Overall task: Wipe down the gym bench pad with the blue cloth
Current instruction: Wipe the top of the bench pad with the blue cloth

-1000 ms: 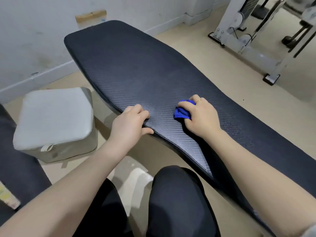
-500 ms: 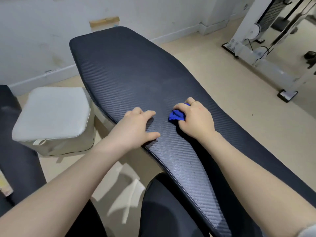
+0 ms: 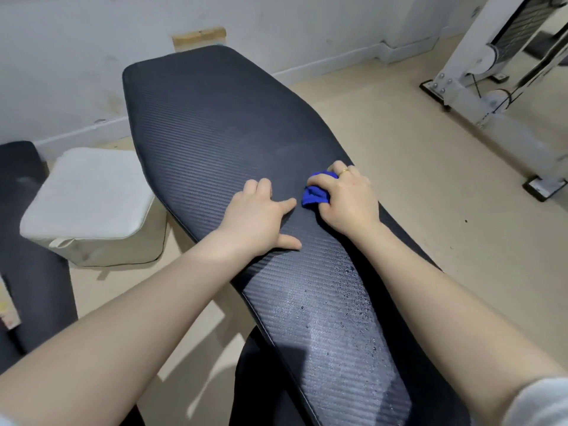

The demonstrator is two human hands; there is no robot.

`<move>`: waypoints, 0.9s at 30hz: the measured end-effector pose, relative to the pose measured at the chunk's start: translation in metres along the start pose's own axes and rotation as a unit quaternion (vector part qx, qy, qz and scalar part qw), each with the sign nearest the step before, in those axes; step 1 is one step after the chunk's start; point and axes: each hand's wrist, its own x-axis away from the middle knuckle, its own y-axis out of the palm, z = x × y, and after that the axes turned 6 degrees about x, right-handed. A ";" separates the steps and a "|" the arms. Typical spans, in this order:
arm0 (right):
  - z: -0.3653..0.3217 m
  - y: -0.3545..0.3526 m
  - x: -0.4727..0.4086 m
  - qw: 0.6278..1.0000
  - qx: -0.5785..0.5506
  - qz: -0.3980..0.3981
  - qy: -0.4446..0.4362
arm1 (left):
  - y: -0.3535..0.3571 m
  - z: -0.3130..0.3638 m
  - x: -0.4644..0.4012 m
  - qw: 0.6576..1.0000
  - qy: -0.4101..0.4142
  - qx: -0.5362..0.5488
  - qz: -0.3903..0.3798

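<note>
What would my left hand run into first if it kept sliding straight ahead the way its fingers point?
Probably nothing soon: the left hand lies flat on the dark textured bench pad, fingers pointing up its length, where only bare pad shows. The crumpled blue cloth sits off to its right.

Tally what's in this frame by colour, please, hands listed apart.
Blue: 1, the blue cloth
Black: 1, the bench pad
White: 2, the cushioned stool and the machine frame
Hands: 2, left hand, right hand
Total: 6
</note>
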 end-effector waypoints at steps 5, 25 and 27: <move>0.040 -0.001 -0.005 1.000 -0.006 -0.013 0.011 | 0.007 0.007 -0.005 1.000 0.003 -0.004 0.002; 0.031 -0.005 -0.011 0.996 0.066 -0.044 0.049 | 0.009 0.009 -0.003 1.000 -0.015 0.006 0.004; 0.011 -0.008 0.016 0.997 0.058 -0.039 -0.021 | 0.010 0.010 -0.003 1.000 -0.023 0.006 0.003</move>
